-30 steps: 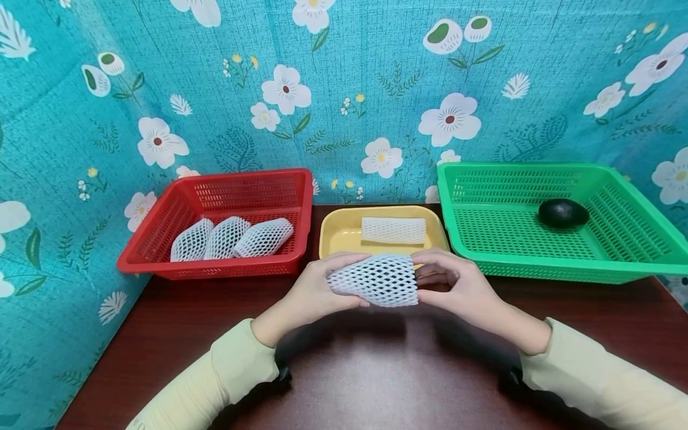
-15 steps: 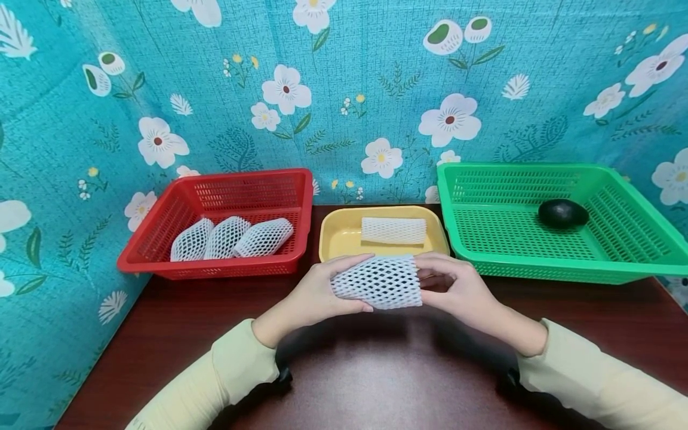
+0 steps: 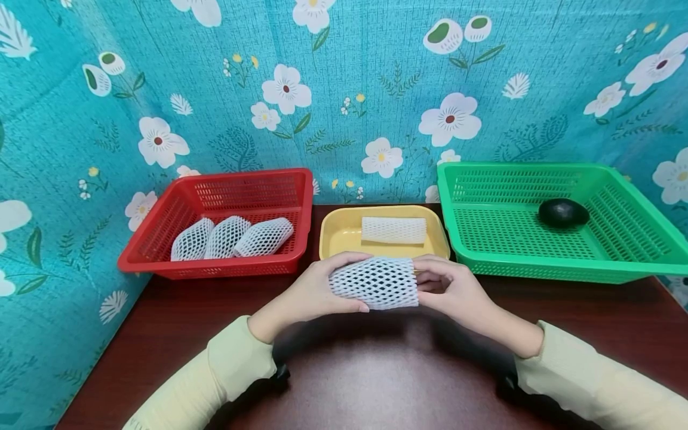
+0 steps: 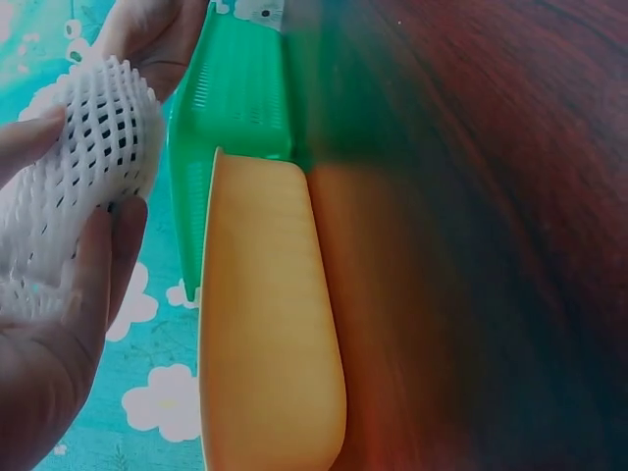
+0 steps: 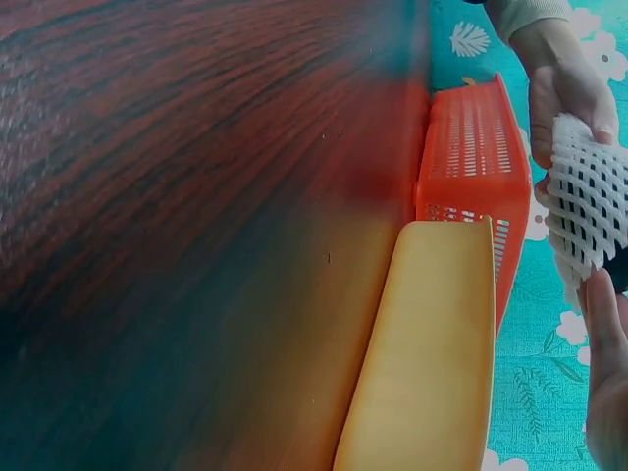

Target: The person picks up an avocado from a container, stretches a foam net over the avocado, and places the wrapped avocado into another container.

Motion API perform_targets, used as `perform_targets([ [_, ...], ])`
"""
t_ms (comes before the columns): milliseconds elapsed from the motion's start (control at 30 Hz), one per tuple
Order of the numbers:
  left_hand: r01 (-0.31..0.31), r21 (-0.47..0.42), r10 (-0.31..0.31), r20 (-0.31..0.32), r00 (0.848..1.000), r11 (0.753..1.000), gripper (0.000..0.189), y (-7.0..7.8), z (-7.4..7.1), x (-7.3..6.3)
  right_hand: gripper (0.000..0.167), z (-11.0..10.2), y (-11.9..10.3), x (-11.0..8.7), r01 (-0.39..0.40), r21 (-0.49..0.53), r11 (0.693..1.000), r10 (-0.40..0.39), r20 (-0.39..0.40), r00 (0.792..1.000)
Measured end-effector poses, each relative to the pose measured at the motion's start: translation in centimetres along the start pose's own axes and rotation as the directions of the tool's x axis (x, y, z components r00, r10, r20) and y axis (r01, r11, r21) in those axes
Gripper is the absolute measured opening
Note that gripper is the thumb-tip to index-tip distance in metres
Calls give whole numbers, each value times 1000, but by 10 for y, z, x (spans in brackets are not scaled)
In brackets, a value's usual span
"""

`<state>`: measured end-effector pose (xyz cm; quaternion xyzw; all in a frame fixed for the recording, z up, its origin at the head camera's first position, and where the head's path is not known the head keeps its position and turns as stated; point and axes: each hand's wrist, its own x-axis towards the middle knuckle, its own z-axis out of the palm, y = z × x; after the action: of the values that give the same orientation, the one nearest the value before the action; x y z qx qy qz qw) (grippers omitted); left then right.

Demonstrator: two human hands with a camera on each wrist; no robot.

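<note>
My left hand (image 3: 317, 288) grips a white foam net sleeve (image 3: 376, 283) above the table, fingers over the top and thumb below. Dark patches show through its mesh. In the right wrist view a dark, smooth avocado (image 5: 618, 270) shows at the sleeve's open end. My right hand (image 3: 457, 288) pinches that end's rim between thumb and fingers. Another sleeve (image 3: 393, 230), flat, lies in the yellow tray (image 3: 335, 239) behind the hands. A dark avocado (image 3: 562, 213) lies in the green basket (image 3: 505, 227) at right.
At the left stands a red basket (image 3: 242, 197) with three net-sleeved items (image 3: 228, 237) side by side. The dark wooden table (image 3: 376, 382) extends in front of the hands. A floral teal cloth (image 3: 344, 77) hangs right behind the containers.
The sleeve's left part, narrow and tapered a second ago, looks fuller now. Both hands have shifted only slightly and keep their hold. The baskets and tray have not moved.
</note>
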<state>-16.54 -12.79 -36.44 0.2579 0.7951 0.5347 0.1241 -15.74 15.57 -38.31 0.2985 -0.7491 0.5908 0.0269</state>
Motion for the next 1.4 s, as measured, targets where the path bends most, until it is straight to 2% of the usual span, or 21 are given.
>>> perform_targets([
  [200, -3, 59, 3, 14, 1000, 998, 81, 2, 2, 2, 35, 2, -2, 1, -23, -20, 1000, 23, 2, 1000],
  [367, -16, 70, 15, 12, 1000, 997, 81, 2, 4, 3, 33, 2, -2, 1, -30, -25, 999, 30, 9, 1000],
  [700, -97, 120, 95, 20, 995, 988, 83, 2, 6, 5, 32, 1, -2, 0, -56, -17, 998, 56, 10, 998],
  [967, -148, 198, 143, 35, 989, 969, 82, 2, 7, 6, 30, 3, 0, -1, -52, -27, 998, 52, 8, 999],
  [1167, -189, 234, 184, 44, 982, 954, 84, 1, 8, 4, 28, 2, 1, 0, -21, -37, 999, 23, 51, 998],
  [1400, -225, 250, 220, 46, 974, 942, 83, -1, 7, 3, 31, -5, -1, 3, 73, -181, 981, -58, 86, 995],
])
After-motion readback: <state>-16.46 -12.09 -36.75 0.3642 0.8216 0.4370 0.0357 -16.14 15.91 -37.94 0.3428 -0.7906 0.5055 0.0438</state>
